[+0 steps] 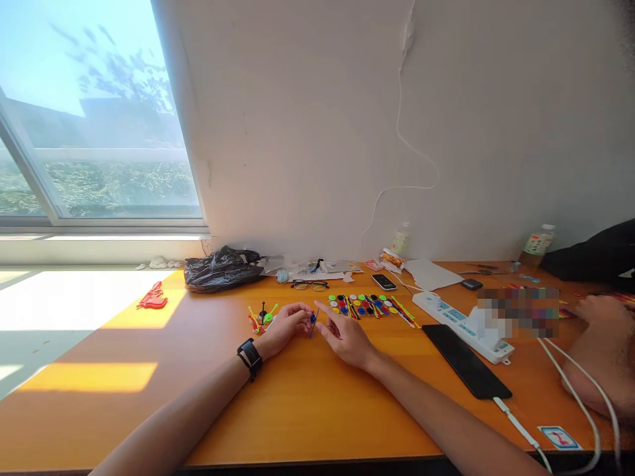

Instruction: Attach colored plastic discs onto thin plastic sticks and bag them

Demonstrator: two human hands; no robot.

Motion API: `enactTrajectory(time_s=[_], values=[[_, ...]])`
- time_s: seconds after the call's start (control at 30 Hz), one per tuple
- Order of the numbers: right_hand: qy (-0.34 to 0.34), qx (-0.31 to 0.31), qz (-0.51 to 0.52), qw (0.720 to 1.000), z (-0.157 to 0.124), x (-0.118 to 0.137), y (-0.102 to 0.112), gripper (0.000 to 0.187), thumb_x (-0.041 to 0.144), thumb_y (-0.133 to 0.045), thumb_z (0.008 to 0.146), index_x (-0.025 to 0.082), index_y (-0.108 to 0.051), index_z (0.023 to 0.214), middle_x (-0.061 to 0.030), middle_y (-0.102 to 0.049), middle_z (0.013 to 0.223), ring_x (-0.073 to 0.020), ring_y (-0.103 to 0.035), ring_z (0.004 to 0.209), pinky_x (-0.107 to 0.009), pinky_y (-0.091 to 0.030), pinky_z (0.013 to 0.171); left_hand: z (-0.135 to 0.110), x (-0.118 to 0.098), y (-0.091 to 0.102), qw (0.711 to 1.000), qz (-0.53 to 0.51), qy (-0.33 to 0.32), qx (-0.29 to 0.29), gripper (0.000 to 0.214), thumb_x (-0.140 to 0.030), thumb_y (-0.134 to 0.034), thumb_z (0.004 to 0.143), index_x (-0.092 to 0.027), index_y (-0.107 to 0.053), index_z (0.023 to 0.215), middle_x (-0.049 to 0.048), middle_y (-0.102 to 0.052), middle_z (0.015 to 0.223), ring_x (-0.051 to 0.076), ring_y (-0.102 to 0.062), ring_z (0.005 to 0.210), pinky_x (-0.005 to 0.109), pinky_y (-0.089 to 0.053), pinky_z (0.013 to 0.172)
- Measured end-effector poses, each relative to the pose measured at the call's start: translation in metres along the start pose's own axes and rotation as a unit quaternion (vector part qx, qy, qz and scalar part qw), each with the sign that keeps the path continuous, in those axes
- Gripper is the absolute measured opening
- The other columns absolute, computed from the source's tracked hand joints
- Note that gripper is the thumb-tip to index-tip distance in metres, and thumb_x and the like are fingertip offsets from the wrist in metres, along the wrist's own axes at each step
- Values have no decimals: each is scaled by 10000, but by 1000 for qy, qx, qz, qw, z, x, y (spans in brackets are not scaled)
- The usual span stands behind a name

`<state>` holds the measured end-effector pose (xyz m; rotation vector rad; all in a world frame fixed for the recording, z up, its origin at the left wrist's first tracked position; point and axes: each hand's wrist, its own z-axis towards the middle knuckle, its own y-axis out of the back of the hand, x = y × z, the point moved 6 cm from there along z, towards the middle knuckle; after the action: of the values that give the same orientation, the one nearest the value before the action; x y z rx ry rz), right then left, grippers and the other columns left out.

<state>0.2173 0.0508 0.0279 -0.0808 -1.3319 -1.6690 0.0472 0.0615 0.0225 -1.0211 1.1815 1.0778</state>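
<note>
My left hand [288, 326], with a black watch on its wrist, pinches a small blue plastic disc with a thin blue stick [311, 330] through or across it. The stick stands nearly upright, tilted slightly right. Close on its right is my right hand [344, 336], index finger stretched out by the stick's upper end and thumb apart from it. Whether that finger touches the stick is unclear. Just left of my left hand sits a cluster of coloured discs and arrow-tipped sticks [262, 317]. Beyond my right hand lie rows of coloured discs [364, 304] with bundles of coloured sticks between them.
A black plastic bag [223, 268], glasses [310, 285] and a dark phone-like device [384, 282] lie toward the wall. To the right are a white power strip [449, 317], a charging black phone [466, 360] and another person's arm [602, 344]. A red toy gun [153, 296] lies left.
</note>
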Motion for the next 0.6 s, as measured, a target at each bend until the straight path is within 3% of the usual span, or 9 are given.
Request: enactTrajectory(time_s=[0.1, 0.17, 0.23, 0.27, 0.33, 0.43, 0.6], values=[[5, -25, 7, 1000, 1, 1, 3, 650, 441, -547, 1029, 241, -399, 1630, 7, -627, 822, -153, -556, 673, -266, -405, 664, 1, 0, 1, 1000, 4, -10, 11, 122, -284, -767, 757, -181, -724, 807, 60, -695, 760, 199, -636, 723, 299, -519, 715], [13, -42, 4, 999, 1, 1, 6, 542, 474, -553, 1021, 247, -549, 1514, -15, -630, 886, -153, -552, 707, -267, -396, 673, 3, 1, 2, 1000, 5, -11, 12, 131, -298, -771, 760, -185, -733, 814, 68, -705, 770, 209, -650, 750, 298, -524, 724], [-4, -28, -8, 1000, 2, -3, 6, 415, 533, -508, 1031, 218, -761, 1127, -10, -579, 768, -148, -497, 653, -267, -341, 628, 3, 2, 3, 1000, 4, -6, 5, 138, -302, -759, 766, -179, -737, 826, 69, -712, 774, 213, -653, 762, 298, -523, 726], [-20, -12, -13, 1000, 3, -6, 5, 494, 565, -470, 1038, 202, -757, 865, 2, -504, 660, -140, -436, 596, -272, -292, 593, 4, 3, 4, 1000, 3, -4, 0, 140, -300, -751, 768, -175, -737, 828, 69, -714, 775, 212, -651, 762, 299, -521, 725], [-43, 11, -14, 999, 4, -10, 3, 680, 611, -407, 1046, 200, -513, 514, 24, -299, 527, -124, -285, 523, -299, -189, 557, 4, 4, 4, 1000, 1, 0, -8, 137, -292, -742, 766, -167, -733, 822, 66, -715, 778, 206, -643, 751, 303, -517, 723], [-41, -10, 0, 999, 5, -10, 7, 705, 640, -377, 1040, 208, -233, 502, 27, -190, 541, -117, -205, 525, -328, -129, 566, 4, 6, 3, 1000, -6, 5, -16, 132, -282, -752, 756, -165, -728, 812, 67, -714, 783, 201, -636, 739, 309, -513, 720], [-25, -21, -6, 999, 6, -6, 6, 678, 658, -375, 1037, 204, -224, 556, 23, -246, 549, -120, -253, 532, -323, -158, 571, 6, 10, 5, 1000, -5, 3, -11, 144, -286, -757, 770, -161, -724, 835, 68, -708, 775, 200, -640, 729, 313, -513, 718]])
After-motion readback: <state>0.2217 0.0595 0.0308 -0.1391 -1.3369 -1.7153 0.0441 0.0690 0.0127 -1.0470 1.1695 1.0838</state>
